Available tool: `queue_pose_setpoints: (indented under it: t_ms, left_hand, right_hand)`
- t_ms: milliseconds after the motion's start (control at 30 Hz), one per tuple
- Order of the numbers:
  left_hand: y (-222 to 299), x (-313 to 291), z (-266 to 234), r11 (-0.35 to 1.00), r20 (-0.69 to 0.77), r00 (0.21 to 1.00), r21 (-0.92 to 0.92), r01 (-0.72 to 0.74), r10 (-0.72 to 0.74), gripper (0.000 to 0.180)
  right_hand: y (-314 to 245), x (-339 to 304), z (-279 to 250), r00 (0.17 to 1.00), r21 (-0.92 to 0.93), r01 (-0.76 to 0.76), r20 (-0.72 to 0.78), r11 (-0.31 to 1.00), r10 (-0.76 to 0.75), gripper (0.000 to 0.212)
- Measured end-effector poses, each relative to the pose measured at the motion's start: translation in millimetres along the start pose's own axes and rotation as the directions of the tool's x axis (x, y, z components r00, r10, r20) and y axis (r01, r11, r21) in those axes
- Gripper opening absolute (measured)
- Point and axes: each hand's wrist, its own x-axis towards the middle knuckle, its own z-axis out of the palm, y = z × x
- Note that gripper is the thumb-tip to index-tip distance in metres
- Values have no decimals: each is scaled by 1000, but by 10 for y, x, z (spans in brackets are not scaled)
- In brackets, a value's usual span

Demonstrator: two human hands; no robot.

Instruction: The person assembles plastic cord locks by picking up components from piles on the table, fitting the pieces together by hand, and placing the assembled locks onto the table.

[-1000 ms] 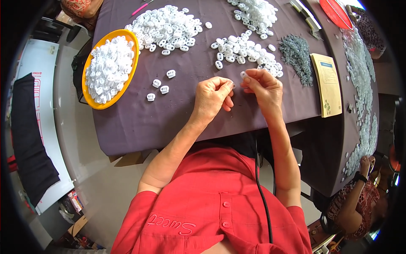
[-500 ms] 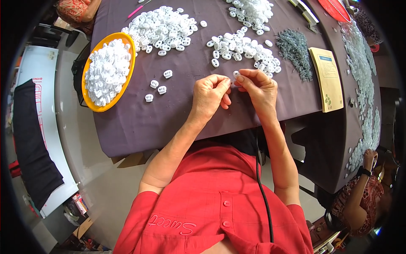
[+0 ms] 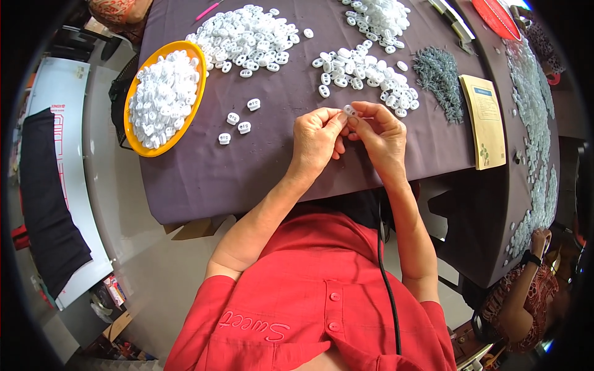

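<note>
Over the near side of the table, my right hand (image 3: 383, 133) pinches a small white two-hole cord lock piece (image 3: 350, 111) between thumb and finger. My left hand (image 3: 317, 137) is closed in a pinch, its fingertips against that piece; whatever else it may hold is hidden. Left of my hands, several white cord locks (image 3: 244, 127) lie apart on the cloth. Just beyond my hands spreads a loose pile of white oval two-hole pieces (image 3: 365, 69). To its right is a heap of small grey springs (image 3: 439, 77).
An orange-yellow bowl (image 3: 201, 80) full of white pieces stands at the left edge. Larger white heaps (image 3: 247, 37) lie farther back, with a pink-handled tool (image 3: 208, 10). A tan booklet (image 3: 486, 123) lies right. Another person's hand (image 3: 541, 238) touches translucent pieces (image 3: 538, 204) at far right.
My hands have come together, and my left fingertips now meet the white piece held in my right. The view has shifted slightly; the piles lie as before.
</note>
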Motion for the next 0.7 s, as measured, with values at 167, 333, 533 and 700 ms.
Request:
queue_pose_setpoints:
  t_ms: [167,333,533,700]
  left_hand:
    - [39,35,13,977,-36,996,-199,78,-87,14]
    - [74,40,-20,963,-10,991,-238,125,-131,13]
    - [74,39,10,959,-7,995,-265,98,-103,13]
    - [103,40,-5,955,-7,990,-265,136,-143,14]
  right_hand:
    - [83,17,15,994,223,68,64,972,-84,24]
    - [46,36,-14,987,126,111,98,986,-124,26]
    - [70,42,-21,985,147,110,113,983,-128,27]
    - [111,50,-51,976,46,168,131,985,-172,27]
